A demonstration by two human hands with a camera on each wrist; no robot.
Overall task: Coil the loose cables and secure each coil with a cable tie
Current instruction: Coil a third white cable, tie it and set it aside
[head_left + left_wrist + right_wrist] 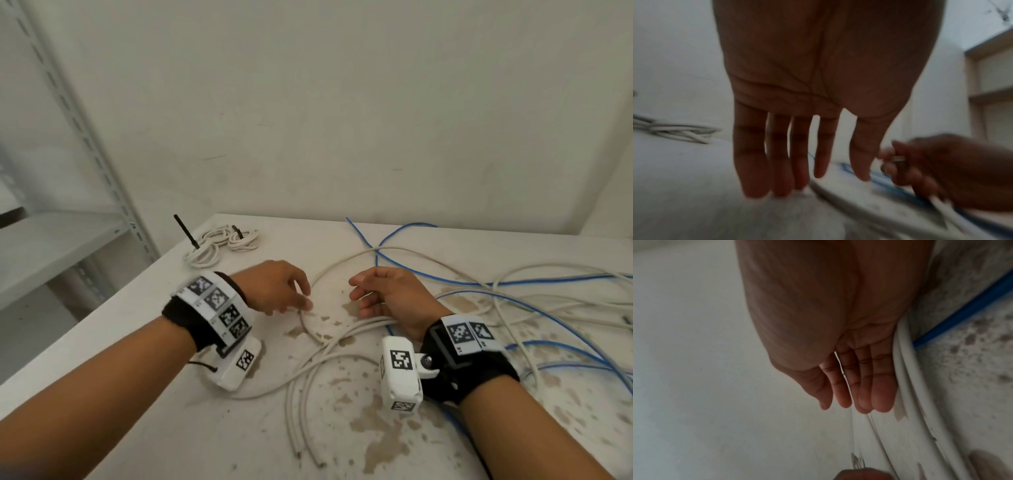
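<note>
A long white cable lies in a wide loop on the stained table, its strands gathered below my right hand. That hand lies on edge over the strands, fingers fairly straight and the palm empty. My left hand reaches in from the left with straight fingers; its tips are at the loop's left side, and I cannot tell whether they touch. Blue cable tangles with more white cable on the right. The left wrist view is blurred.
Two tied white coils with black cable ties sit at the table's far left corner. A metal shelf stands left of the table and a wall behind. Cut cable ends point toward the near edge.
</note>
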